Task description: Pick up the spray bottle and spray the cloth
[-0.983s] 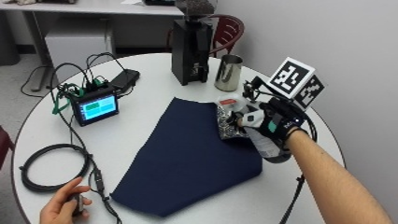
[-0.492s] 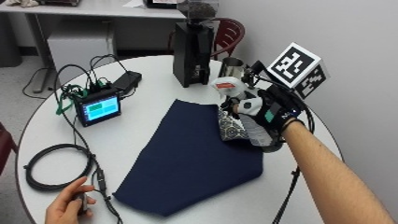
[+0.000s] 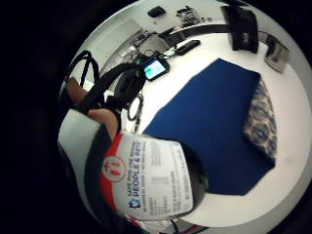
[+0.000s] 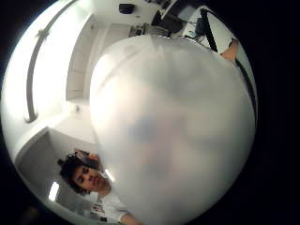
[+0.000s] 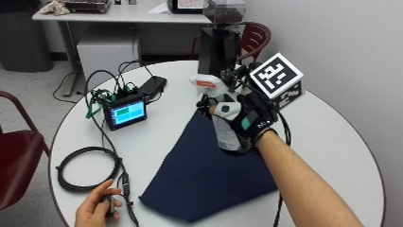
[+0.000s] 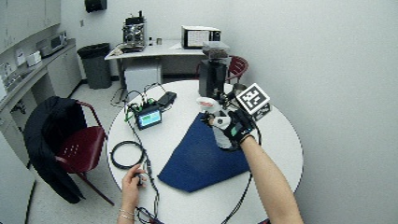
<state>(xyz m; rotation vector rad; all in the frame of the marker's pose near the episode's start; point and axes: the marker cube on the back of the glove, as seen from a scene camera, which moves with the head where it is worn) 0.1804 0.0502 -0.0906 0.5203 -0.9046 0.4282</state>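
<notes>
My gloved right hand (image 5: 250,119) grips a spray bottle (image 5: 225,130) round its body and holds it upright in the air. The bottle's white spray head with a red trigger (image 5: 205,83) points toward the table's left side. A navy cloth (image 5: 201,175) lies spread flat on the round white table (image 5: 334,142), and the bottle hangs over its far right corner. The bottle's printed label (image 3: 151,175) shows close to the palm, with the cloth (image 3: 214,126) below it. The bottle's translucent body (image 4: 173,126) fills the thumb side palm view.
A patterned pouch (image 3: 263,122) lies at the cloth's edge, near a metal cup (image 3: 278,51). A black grinder (image 5: 220,45) stands at the table's back. Left of the cloth are a small screen device (image 5: 126,111) and a cable coil (image 5: 88,168). A bare left hand (image 5: 98,210) rests near the front edge.
My right hand has lifted the spray bottle from beside the patterned pouch up into the air, and the spray head now shows above the fingers.
</notes>
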